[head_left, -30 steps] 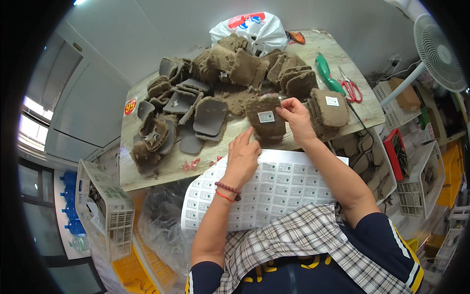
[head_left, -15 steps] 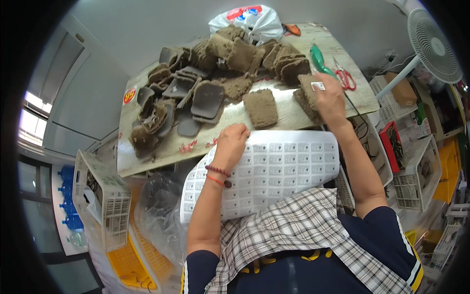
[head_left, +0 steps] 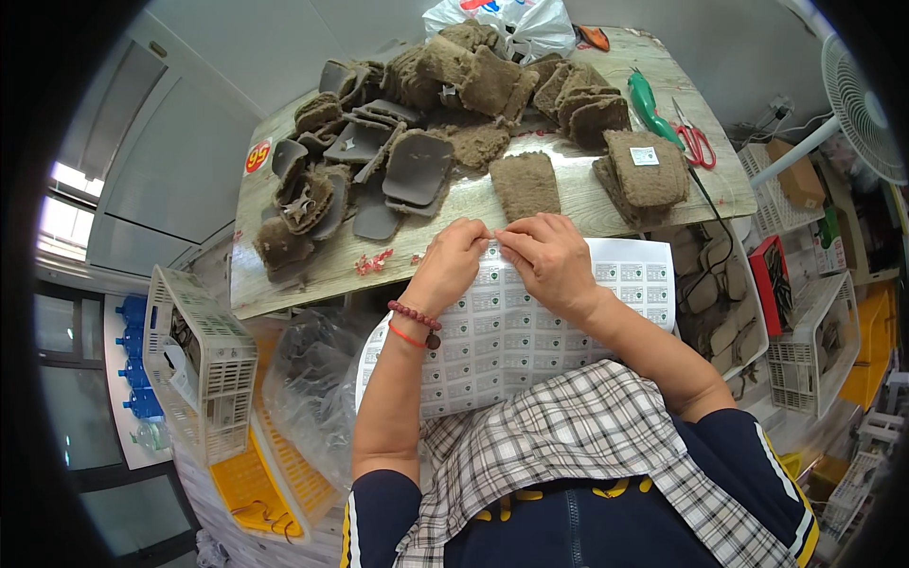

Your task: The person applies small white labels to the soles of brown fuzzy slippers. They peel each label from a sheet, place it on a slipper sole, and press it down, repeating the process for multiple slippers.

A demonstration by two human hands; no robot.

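Observation:
A large white sheet of printed labels [head_left: 473, 355] spans my lap up to the table edge. At its top edge my left hand [head_left: 453, 263] pinches the sheet, fingers closed. My right hand [head_left: 554, 263] meets it there, thumb and forefinger pressed together at a label on the same edge; the exact grip is partly hidden. Just beyond the hands lies a single fuzzy brown pad [head_left: 526, 186]. To its right, the top pad [head_left: 653, 185] of a short stack bears a white label [head_left: 645, 156].
A heap of brown pads [head_left: 473, 71] and grey-backed pads [head_left: 417, 168] covers the table's [head_left: 454, 220] left and back. Red-handled scissors [head_left: 696, 144] and a green tool [head_left: 650, 106] lie at the right. Plastic crates [head_left: 204, 364] and a fan [head_left: 852, 104] stand around.
My right hand has left the pad stack at the right and come to the sheet's top edge beside my left hand. The labelled pad now lies uncovered on the stack.

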